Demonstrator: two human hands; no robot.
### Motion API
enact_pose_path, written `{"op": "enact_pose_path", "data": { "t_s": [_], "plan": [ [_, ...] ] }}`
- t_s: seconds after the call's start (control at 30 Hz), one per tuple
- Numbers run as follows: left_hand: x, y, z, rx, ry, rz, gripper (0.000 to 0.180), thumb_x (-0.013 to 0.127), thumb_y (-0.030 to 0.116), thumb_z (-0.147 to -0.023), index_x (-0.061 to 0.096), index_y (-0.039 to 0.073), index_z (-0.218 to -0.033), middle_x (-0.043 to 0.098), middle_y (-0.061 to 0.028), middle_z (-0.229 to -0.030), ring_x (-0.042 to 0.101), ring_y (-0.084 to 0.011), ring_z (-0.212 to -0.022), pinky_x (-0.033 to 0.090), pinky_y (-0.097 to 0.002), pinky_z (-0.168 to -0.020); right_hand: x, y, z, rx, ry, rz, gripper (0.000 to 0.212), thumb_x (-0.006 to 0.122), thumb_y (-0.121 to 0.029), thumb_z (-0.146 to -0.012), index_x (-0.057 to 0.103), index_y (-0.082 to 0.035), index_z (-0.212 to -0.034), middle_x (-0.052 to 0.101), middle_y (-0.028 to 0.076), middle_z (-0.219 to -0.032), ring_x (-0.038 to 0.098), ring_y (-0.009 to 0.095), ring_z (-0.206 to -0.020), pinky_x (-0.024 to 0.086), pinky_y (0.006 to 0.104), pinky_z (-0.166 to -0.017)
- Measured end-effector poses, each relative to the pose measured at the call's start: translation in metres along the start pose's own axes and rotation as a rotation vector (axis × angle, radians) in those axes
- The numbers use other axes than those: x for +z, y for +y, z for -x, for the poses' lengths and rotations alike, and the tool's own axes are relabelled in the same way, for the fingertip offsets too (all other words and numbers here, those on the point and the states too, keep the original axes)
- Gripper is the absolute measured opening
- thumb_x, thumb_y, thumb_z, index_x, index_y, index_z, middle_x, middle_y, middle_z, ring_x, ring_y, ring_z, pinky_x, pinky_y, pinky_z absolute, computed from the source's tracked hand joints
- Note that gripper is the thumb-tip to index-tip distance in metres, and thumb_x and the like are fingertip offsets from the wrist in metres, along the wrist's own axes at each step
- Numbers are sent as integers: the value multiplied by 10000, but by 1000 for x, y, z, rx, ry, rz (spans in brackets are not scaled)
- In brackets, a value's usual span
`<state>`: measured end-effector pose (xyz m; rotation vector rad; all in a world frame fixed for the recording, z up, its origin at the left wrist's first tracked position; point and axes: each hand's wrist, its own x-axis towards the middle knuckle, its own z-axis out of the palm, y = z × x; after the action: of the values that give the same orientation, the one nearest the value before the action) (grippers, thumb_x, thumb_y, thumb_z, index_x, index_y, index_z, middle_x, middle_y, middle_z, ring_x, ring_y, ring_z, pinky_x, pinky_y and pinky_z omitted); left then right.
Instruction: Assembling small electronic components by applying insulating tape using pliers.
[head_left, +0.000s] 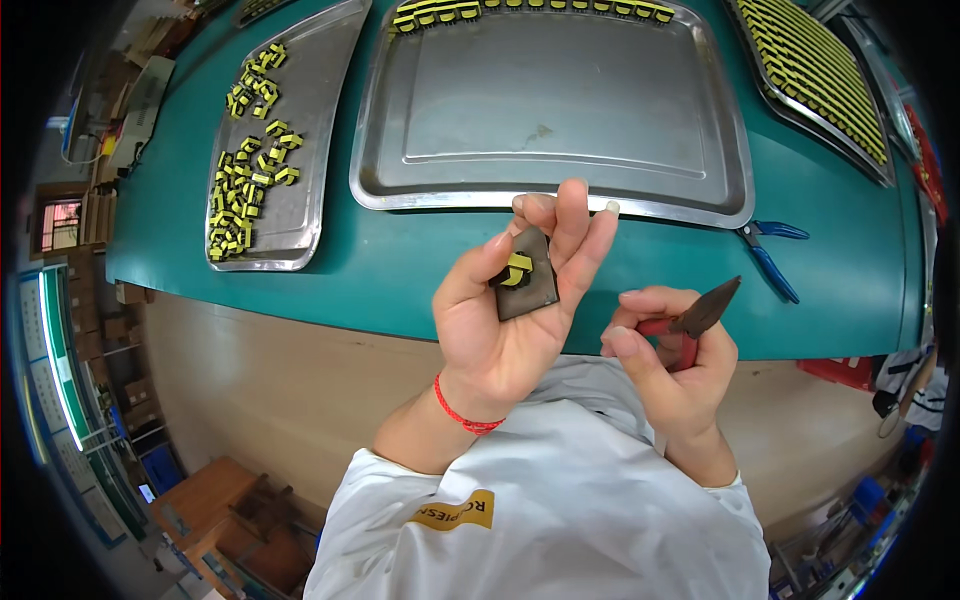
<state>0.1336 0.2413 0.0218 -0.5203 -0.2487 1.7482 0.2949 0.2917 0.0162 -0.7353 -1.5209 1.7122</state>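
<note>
The work looks partway through, judging by how the parts lie. In the centre of the frame, the left hand is turned palm up, its thumb and curled fingers pinching a small yellow-and-black coil component against a dark flat plate that lies across the fingers. The right hand, at centre right, is wrapped around red-handled pliers, whose nose points to the upper right, apart from the component. At upper left, the left metal tray bears loose, jumbled components, which seem to be left to do. The middle metal tray, at top centre, has upright components lined up only along its far edge; these look done, with most of that tray unfilled. At upper right, the right metal tray is packed with orderly rows, apparently finished too. Blue-handled pliers lie unheld below it.
</note>
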Motion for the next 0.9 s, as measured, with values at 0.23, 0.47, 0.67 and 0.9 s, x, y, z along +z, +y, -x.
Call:
{"op": "enact_pose_path", "data": {
  "t_s": [0.23, 0.47, 0.67, 0.9],
  "plan": [
    [0, 6, 0, -166, -130, 146, 337, 504, -123, -844, 484, 63, -1125, 602, 20, -1020, 546, -193, -1280, 175, -427, -1262, -1, -1, -1, -45, -35, 31, 272, 724, 37, -831, 641, 45, -1091, 669, 94, -849, 647, 148, -778, 543, 260, -717],
    [-20, 3, -5, -161, -365, -52, 440, 580, -28, -877, 434, 63, -1281, 627, -121, -1104, 477, -364, -1327, 231, -507, -1220, 1, 8, -1, -127, -31, -59, 253, 711, 48, -826, 622, 68, -1062, 678, 128, -875, 648, 170, -774, 538, 263, -678],
    [-15, 10, -3, 520, -842, -1860, 828, 530, -30, -910, 26, 115, -1551, 639, -236, -1124, 541, -455, -1247, 244, -587, -1151, 4, 0, 1, -135, -130, 32, 282, 681, 68, -822, 588, 90, -1088, 678, 173, -972, 671, 190, -833, 555, 288, -694],
    [-13, 12, -7, 614, -891, -2160, 908, 524, -43, -894, -94, 80, -1548, 618, -277, -1214, 525, -450, -1270, 249, -552, -1155, -1, 13, -6, -181, -168, 30, 343, 646, 91, -787, 590, 94, -1126, 672, 166, -1041, 694, 213, -842, 571, 295, -753]
  ]
}}
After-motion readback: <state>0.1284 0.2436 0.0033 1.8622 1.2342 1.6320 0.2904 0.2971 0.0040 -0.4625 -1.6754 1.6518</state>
